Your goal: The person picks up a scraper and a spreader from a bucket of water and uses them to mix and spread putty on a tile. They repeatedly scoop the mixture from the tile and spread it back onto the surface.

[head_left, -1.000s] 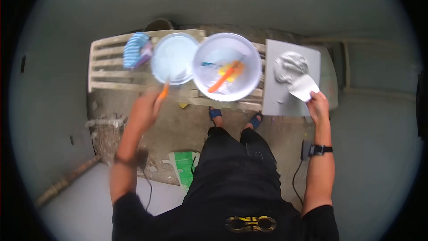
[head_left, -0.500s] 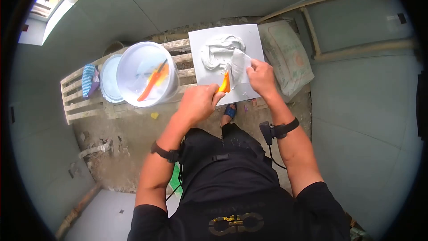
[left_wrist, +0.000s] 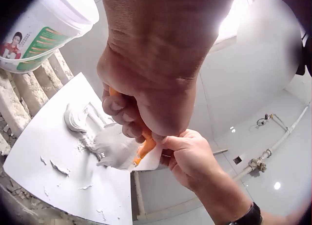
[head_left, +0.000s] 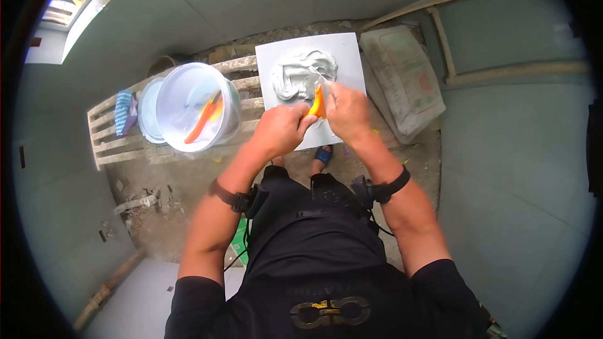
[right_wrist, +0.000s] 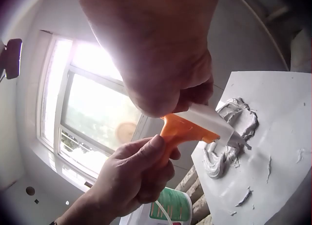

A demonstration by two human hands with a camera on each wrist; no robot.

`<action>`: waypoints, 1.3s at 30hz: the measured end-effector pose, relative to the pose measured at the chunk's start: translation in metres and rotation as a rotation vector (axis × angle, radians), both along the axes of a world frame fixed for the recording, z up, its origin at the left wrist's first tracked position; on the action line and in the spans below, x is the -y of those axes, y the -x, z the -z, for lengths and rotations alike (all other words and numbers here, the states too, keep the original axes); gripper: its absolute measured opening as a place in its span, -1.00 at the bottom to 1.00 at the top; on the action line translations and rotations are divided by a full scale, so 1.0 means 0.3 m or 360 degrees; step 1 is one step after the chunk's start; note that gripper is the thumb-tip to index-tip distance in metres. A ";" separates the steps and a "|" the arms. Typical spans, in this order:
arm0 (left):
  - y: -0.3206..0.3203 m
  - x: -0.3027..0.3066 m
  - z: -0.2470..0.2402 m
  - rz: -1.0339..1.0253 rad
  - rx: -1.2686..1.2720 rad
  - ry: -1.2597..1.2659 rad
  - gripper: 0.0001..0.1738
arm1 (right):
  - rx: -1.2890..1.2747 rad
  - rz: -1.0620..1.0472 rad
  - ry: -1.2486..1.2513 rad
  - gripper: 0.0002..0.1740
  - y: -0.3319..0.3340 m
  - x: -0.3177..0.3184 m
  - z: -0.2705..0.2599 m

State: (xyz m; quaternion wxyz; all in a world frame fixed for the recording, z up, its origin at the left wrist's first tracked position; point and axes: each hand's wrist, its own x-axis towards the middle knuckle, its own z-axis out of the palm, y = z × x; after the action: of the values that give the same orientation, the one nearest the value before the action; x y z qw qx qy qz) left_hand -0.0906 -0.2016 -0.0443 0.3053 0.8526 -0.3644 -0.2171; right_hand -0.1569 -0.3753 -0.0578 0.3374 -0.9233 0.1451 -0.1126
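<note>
My left hand (head_left: 281, 130) grips the handle of an orange scraper (right_wrist: 183, 132) over the near half of a white board (head_left: 348, 56). Close beside it, my right hand (head_left: 349, 113) pinches a thin white spreader plate (right_wrist: 209, 116) by its edge. The scraper's head overlaps that plate in both wrist views, and grey putty coats the plate's face in the left wrist view. A thick swirl of grey putty (head_left: 290, 81) lies on the board, with small smears around it. In the head view, my right fingers hide most of the plate.
Left of the board, a white bucket (head_left: 169, 113) with another orange scraper (head_left: 204, 122) inside stands on a slatted wooden pallet (head_left: 125, 158). A lid (head_left: 149, 110) and a blue striped packet (head_left: 122, 113) lie farther left. A filled sack (head_left: 405, 81) lies right of the board.
My left hand has swung right with its scraper, from near the lid to the board. The right hand has turned and come in against it with the plate. The head view has shifted right.
</note>
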 end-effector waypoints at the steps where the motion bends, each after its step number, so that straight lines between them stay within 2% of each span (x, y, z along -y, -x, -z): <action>1: 0.001 0.003 0.006 -0.0023 0.0001 0.0005 -0.69 | 0.0002 0.0017 0.0051 -0.90 -0.005 -0.013 0.004; 13: -0.082 0.012 0.099 -0.0107 -0.0001 -0.0064 -0.63 | -0.0135 0.0037 0.0001 -0.85 -0.066 -0.027 0.022; 16: -0.115 0.024 0.121 -0.0042 -0.0023 -0.0218 -0.62 | -0.0188 0.0049 0.0065 -0.84 -0.066 -0.045 0.018; 19: -0.154 0.034 0.153 -0.0138 -0.0057 -0.0283 -0.62 | -0.0151 0.0114 0.0011 -0.84 -0.061 -0.042 0.022; 22: -0.173 0.011 0.123 -0.0091 -0.0001 -0.0258 -0.64 | -0.0073 0.0326 0.0207 -0.85 -0.043 0.063 0.029; 25: -0.147 -0.041 0.076 -0.0040 0.0151 -0.0132 -0.69 | -0.0119 0.0426 -0.0306 -0.82 -0.027 0.173 -0.030; 28: -0.118 -0.080 0.041 0.0024 0.0224 -0.0081 -0.73 | -0.0240 0.0321 -0.0279 -0.81 -0.016 0.229 -0.135; 32: -0.141 -0.120 -0.010 0.0298 0.0552 -0.0110 -0.76 | -0.0113 -0.0110 -0.0030 -0.81 0.000 0.239 -0.227; 34: -0.150 -0.115 -0.038 0.0454 0.0704 -0.0307 -0.79 | 0.0085 -0.0391 0.0239 -0.79 0.003 0.234 -0.252; 37: -0.151 -0.096 -0.072 0.0621 0.0873 -0.0463 -0.82 | -0.0044 -0.0587 0.0353 -0.74 0.008 0.208 -0.314; 39: -0.148 -0.081 -0.080 0.0696 0.0946 -0.0531 -0.82 | -0.0100 -0.0666 0.0442 -0.78 0.015 0.185 -0.336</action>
State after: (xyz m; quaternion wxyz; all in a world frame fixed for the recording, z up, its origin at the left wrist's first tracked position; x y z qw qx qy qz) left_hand -0.0461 -0.1775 -0.0204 -0.0093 0.8184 -0.5694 -0.0771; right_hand -0.1614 -0.4309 0.0431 0.2186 -0.9738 -0.0555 -0.0306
